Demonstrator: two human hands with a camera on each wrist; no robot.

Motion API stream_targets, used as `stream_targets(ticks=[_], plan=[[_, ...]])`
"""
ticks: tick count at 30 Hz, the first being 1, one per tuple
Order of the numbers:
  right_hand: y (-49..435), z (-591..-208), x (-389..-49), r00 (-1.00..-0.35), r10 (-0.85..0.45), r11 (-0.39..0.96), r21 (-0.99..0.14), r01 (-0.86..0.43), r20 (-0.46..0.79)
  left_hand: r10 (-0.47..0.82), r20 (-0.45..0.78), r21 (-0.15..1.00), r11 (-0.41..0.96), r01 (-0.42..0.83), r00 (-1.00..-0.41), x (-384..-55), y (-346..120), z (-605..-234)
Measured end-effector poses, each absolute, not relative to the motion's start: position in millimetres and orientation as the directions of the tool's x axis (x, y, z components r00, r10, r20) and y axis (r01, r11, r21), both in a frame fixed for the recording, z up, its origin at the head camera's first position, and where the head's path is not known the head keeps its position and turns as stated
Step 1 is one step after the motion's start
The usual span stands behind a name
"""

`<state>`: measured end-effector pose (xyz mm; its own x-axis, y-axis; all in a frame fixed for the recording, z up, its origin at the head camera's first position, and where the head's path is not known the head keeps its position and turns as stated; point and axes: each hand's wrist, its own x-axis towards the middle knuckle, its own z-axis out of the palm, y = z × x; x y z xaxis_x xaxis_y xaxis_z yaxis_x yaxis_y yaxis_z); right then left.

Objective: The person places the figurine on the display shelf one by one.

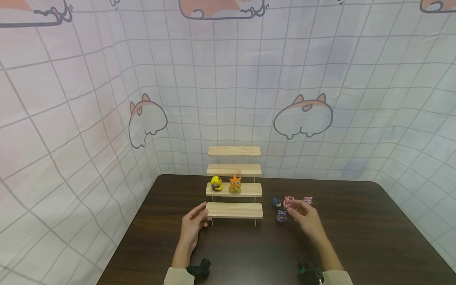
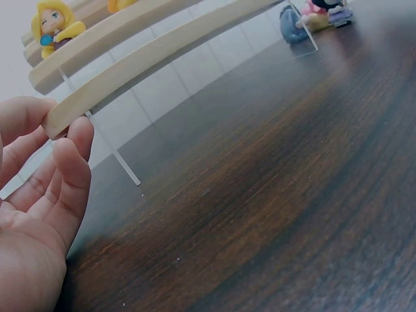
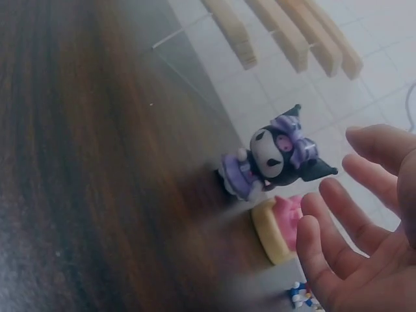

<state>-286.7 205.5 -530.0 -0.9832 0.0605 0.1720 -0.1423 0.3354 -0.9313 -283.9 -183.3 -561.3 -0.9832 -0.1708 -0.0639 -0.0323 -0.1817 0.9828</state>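
Note:
A tiered wooden display stand (image 1: pixel 234 210) stands at the middle of the table. My left hand (image 1: pixel 192 225) holds the left end of its lowest board between thumb and fingers, as the left wrist view also shows. On the second board sit a yellow-haired doll figurine (image 1: pixel 216 183) and an orange spiky figurine (image 1: pixel 235 184). My right hand (image 3: pixel 364 240) has its fingers loosely spread beside a pink figurine (image 3: pixel 285 221) with a yellow base; whether they touch, I cannot tell. Close by stands a black-and-purple figurine (image 3: pixel 279 159) with a bow.
A dark blue figurine (image 1: pixel 276 202) stands left of the pink one, and a pink-and-white figurine (image 1: pixel 308 200) stands behind my right hand. The dark wooden table (image 1: pixel 363 229) runs back to a grid-patterned cloth (image 1: pixel 228 79) with cartoon animals.

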Motion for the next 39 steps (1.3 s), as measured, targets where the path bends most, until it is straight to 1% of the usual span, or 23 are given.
stream_targets(ticks=[4,9,12,18,24,39], plan=[[204,-534,-287,-0.987,0.041,0.336,-0.932,-0.135,0.158,-0.169,-0.061,0.983,-0.182,-0.029,-0.984,-284,-183,-561],[203,-540,-288,-0.985,-0.009,0.321,-0.932,-0.167,0.173,-0.169,-0.060,0.983,-0.183,-0.029,-0.984,-284,-183,-560],[203,-543,-289,-0.987,-0.023,0.329,-0.932,-0.155,0.156,-0.169,-0.061,0.983,-0.182,-0.030,-0.984,-283,-183,-560],[203,-547,-292,-0.996,-0.020,0.362,-0.928,-0.090,0.089,-0.166,-0.059,0.983,-0.180,-0.028,-0.984,-283,-183,-560],[201,-547,-292,-0.999,-0.006,0.374,-0.926,-0.051,0.053,-0.164,-0.055,0.984,-0.179,-0.026,-0.985,-284,-183,-560],[198,-548,-289,-0.997,0.007,0.451,-0.890,-0.062,0.073,-0.169,-0.066,0.982,-0.184,-0.034,-0.983,-283,-183,-560]])
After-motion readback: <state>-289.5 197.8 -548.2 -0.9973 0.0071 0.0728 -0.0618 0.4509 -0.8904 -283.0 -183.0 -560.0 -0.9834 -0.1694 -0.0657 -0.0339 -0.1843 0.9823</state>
